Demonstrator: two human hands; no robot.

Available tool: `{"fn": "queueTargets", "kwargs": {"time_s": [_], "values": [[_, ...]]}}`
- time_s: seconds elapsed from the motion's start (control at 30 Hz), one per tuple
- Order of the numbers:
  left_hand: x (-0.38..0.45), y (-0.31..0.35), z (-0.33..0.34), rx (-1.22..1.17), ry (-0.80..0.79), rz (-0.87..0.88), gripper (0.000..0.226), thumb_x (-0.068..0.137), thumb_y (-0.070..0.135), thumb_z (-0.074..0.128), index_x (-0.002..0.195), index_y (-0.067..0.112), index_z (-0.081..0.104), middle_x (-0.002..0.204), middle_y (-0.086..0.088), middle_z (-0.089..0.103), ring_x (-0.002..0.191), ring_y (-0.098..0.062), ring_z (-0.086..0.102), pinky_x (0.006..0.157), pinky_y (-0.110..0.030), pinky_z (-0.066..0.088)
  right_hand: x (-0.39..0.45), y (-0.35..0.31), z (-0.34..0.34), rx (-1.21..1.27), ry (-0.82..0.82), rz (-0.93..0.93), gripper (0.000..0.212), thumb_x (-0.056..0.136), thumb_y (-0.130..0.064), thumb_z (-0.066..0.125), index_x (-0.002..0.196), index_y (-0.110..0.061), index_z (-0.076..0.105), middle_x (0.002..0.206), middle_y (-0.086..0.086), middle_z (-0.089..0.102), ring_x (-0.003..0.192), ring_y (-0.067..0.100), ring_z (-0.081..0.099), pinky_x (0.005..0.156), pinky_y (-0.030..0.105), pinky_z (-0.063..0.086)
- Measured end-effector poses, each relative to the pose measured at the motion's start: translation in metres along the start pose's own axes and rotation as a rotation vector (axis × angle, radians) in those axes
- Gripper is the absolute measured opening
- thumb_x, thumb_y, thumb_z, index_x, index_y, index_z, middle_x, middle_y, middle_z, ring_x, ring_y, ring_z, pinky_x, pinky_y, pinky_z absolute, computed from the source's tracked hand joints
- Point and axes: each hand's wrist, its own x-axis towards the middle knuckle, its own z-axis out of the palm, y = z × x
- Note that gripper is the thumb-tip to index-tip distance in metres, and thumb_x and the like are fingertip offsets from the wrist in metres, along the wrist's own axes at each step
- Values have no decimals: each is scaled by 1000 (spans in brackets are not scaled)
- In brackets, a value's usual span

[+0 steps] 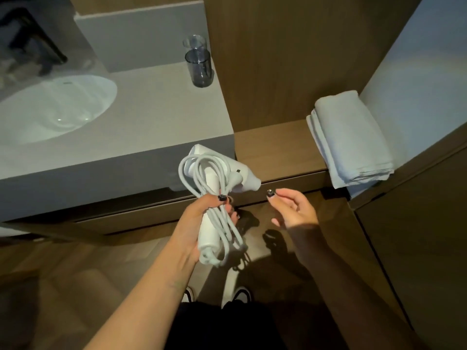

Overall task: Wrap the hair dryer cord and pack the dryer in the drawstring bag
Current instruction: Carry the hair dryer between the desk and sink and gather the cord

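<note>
A white hair dryer (pixel 241 176) is held upright in front of the vanity, nozzle pointing right. Its white cord (pixel 202 173) is looped in several long coils along the handle. My left hand (pixel 195 223) is shut around the handle and the coils together. My right hand (pixel 293 210) hovers just right of the dryer, fingers apart, holding nothing and not touching the dryer. No drawstring bag is in view.
A grey vanity counter (pixel 156 114) with a white basin (pixel 50 107) lies to the left, and two stacked dark glass tumblers (pixel 198 64) stand at its back right. Folded white towels (pixel 351 140) rest on a wooden shelf (pixel 275 147). A closed wooden drawer front (pixel 151 218) sits below the counter.
</note>
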Motion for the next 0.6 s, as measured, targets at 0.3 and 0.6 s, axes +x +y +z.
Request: {"fn": "queueTargets", "kwargs": {"time_s": [0.3,0.6], "values": [[2,23,-51,525,-166,-390,17,72,7,78,67,6,62,47,-1,59,45,-7,60,77,-34,57,39,11,46,11,-253,365,40,85,-38,69,119,-21,58,113,7,67,100,26,66,87,45,53],[-45,57,-124,888,-178,-192,47,59,12,78,102,0,64,84,-13,71,73,-24,69,71,-35,59,30,33,79,-322,-503,326,67,60,-55,79,113,-17,62,103,9,68,79,16,64,63,28,50]]}}
